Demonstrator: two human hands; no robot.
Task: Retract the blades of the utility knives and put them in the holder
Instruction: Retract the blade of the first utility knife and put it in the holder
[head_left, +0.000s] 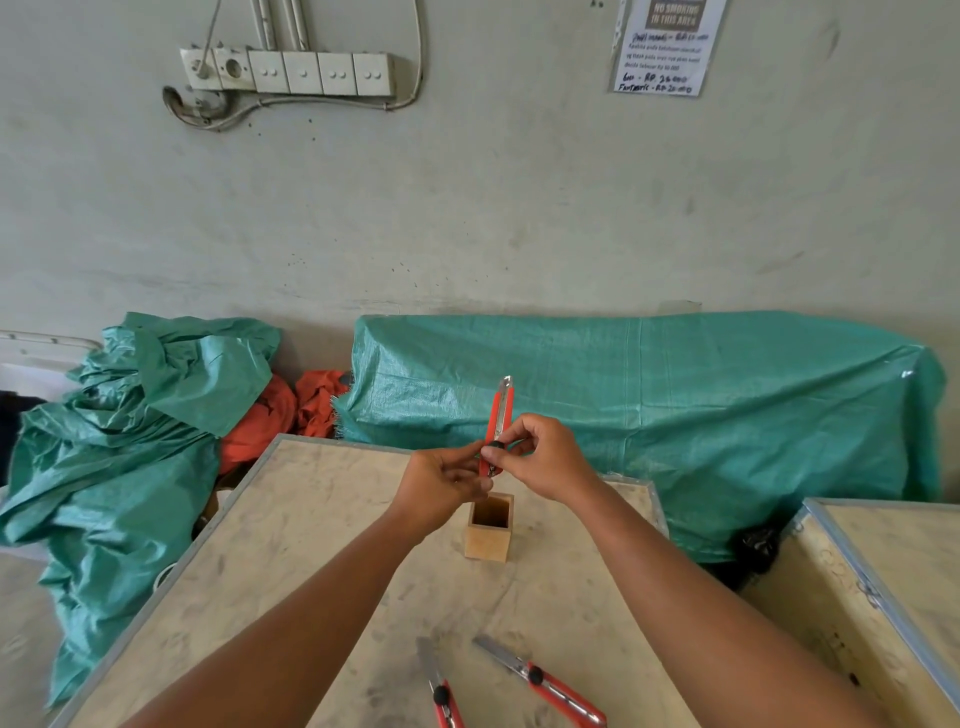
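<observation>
I hold a red utility knife (500, 415) upright above the table, its metal tip pointing up with only a short bit of blade showing. My left hand (441, 483) grips its lower end. My right hand (540, 457) pinches it at the black slider knob. Just below stands a small square wooden holder (489, 535), open on top, with nothing visible inside. Two more red utility knives lie near the front edge with long blades extended: one (441, 686) at centre, another (545, 680) to its right.
The work surface is a pale plywood crate top (311, 545) with metal edging. A second crate (893, 571) stands at the right across a gap. Green tarpaulins (675, 415) and orange cloth (270, 415) are piled behind, against a grey wall.
</observation>
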